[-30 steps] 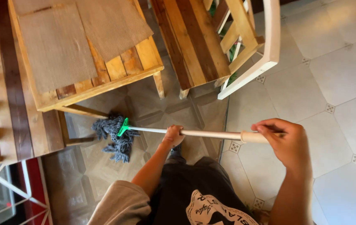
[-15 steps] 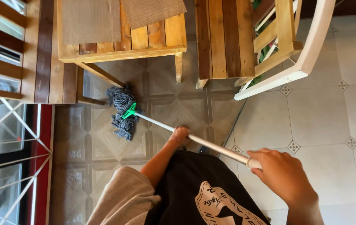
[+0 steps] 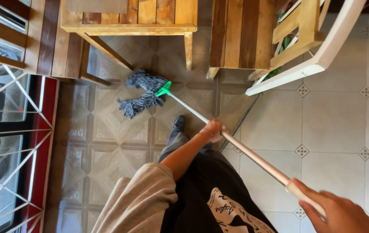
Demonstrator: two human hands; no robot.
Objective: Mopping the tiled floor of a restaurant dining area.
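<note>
Patterned tile floor [image 3: 106, 142] below us. Left hand [image 3: 212, 129] and right hand [image 3: 339, 213] both closed around mop handle [image 3: 253, 157]; grey mop head [image 3: 143, 92] beside wooden table leg [image 3: 188, 51], could snag there.

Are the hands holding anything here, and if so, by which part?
Both hands hold a string mop by its pale handle. The left hand grips it mid-shaft; the right hand grips the upper end. The grey mop head rests on the tiled floor.
</note>
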